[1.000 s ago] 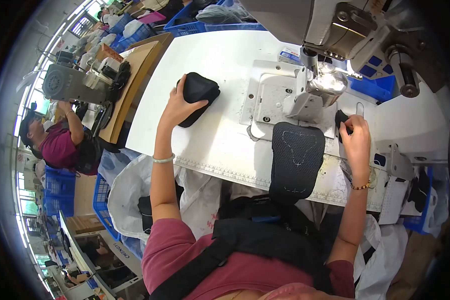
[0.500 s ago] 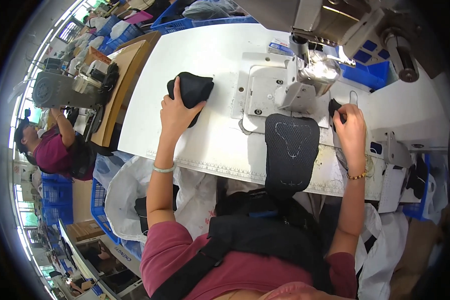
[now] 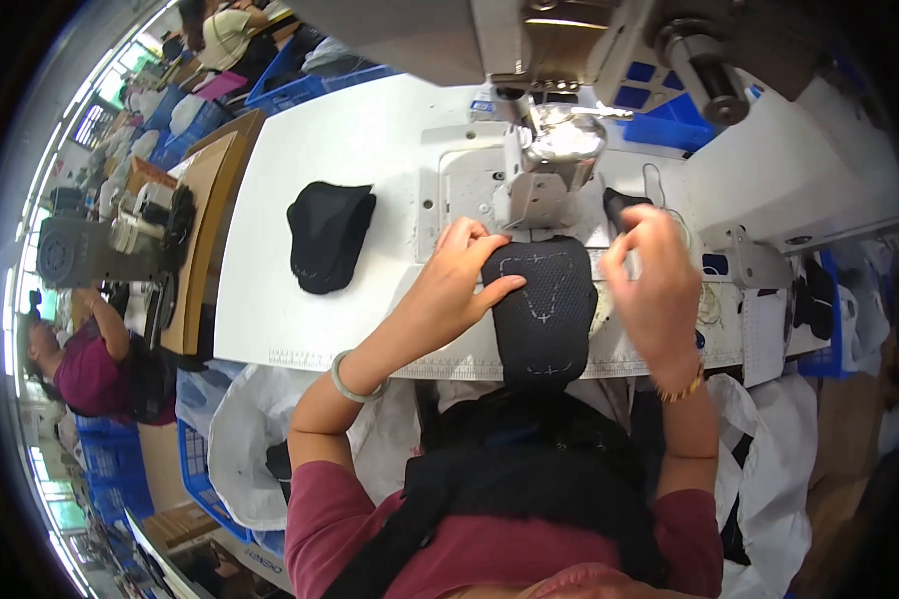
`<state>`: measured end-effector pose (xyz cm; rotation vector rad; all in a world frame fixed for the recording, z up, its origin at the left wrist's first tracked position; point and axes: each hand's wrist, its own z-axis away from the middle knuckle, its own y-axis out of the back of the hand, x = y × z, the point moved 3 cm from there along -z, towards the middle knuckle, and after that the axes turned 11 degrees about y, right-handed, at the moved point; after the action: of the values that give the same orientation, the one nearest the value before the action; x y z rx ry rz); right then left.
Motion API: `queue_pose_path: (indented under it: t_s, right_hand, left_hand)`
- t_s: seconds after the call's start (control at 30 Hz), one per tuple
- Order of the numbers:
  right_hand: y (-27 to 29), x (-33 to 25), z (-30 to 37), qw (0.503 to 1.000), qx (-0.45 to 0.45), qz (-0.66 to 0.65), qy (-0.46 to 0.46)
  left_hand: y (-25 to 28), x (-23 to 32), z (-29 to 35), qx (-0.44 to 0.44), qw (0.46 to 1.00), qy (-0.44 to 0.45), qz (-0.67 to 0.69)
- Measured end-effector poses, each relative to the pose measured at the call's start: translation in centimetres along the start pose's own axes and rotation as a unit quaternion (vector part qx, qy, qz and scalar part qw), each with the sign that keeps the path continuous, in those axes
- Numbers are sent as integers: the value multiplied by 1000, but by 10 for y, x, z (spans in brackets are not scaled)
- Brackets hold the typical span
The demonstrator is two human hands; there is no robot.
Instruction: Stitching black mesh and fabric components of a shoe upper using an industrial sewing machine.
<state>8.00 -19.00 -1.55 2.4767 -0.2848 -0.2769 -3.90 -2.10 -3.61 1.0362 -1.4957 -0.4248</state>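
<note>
A black mesh fabric pad (image 3: pixel 546 339) with light dashed stitching or marking lines lies at the table's front edge, below the sewing machine head (image 3: pixel 554 150). My left hand (image 3: pixel 459 275) is at the pad's upper left corner. Its thumb lies on the mesh and its fingers are apart from the thumb. To the pad's right, my right hand (image 3: pixel 654 285) is raised and smeared by motion, its fingers bent; whether anything is in them does not show. Just beyond it lies a small black piece (image 3: pixel 624 203). A second black pad (image 3: pixel 330 237) rests alone on the left of the table.
The white table (image 3: pixel 390 120) has a ruler strip (image 3: pixel 300 356) along its front edge. A blue tray (image 3: pixel 669 125) stands behind the machine. White sacks (image 3: pixel 245 439) hang below the table. Another person (image 3: pixel 95 369) works at a machine on the left.
My left hand has let go of the black pad on the left and moved right onto the mesh pad. My right hand has moved from the small black piece toward me. The view has shifted.
</note>
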Motion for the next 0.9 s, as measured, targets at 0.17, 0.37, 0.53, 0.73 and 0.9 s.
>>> queue_pose_path:
  t_s: [0.17,0.37,0.53,0.73,0.9]
  right_hand:
    - [-9,-70,12,993,-104,0,59]
    - [-29,-70,30,991,-123,-24,40]
    - [-15,-63,25,994,7,-102,46]
    - [-12,-50,-3,983,105,-24,146]
    - [-16,-31,-13,975,141,-173,-5]
  left_hand:
    - [-3,3,0,13,999,24,-30]
    - [-4,3,6,71,991,-5,-113]
    - [3,-1,-11,-32,999,10,40]
    - [-11,32,-6,-2,722,124,681]
    - [-13,28,-25,-8,693,166,702]
